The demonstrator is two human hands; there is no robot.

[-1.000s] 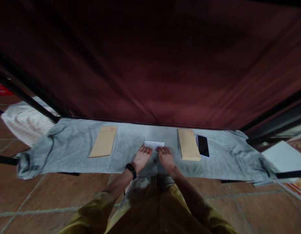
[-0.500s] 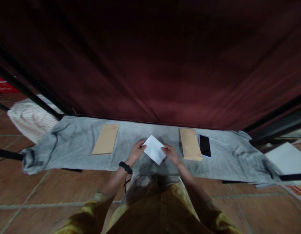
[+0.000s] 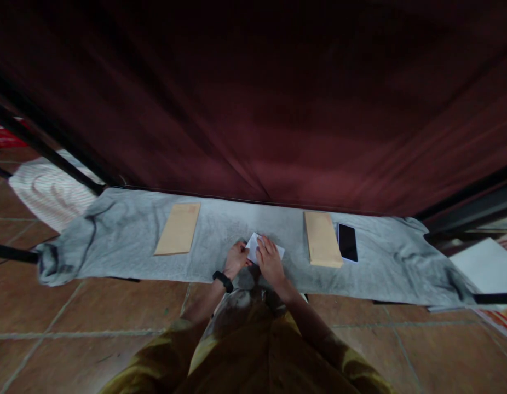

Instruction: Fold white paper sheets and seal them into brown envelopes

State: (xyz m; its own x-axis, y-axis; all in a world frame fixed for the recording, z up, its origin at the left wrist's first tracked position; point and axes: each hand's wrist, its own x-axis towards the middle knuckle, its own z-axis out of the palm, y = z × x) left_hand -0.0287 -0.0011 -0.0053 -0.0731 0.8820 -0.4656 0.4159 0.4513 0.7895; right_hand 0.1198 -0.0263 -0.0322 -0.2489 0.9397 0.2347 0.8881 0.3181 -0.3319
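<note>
A small white sheet of paper (image 3: pixel 252 253) lies low over the grey cloth, right in front of my body. My left hand (image 3: pixel 237 258), with a black band on its wrist, pinches the paper's left corner between thumb and fingers. Over the paper's middle lies my right hand (image 3: pixel 270 262), its fingers stretched out and pressing down on the sheet. It hides much of the paper; a white corner shows on its right side. Whether the sheet is folded under the hand is hard to make out.
Grey cloth (image 3: pixel 220 219) covers the narrow surface. A brown envelope (image 3: pixel 178 230) lies to the left; a stack of brown envelopes (image 3: pixel 323 239) and a phone (image 3: pixel 347 242) lie to the right. A dark red curtain (image 3: pixel 261 137) hangs behind, with dark metal bars at both sides.
My right hand has moved from the paper's right corner onto its middle and flattened there. The paper now shows a smaller area and sits lower. My left hand still holds the left corner.
</note>
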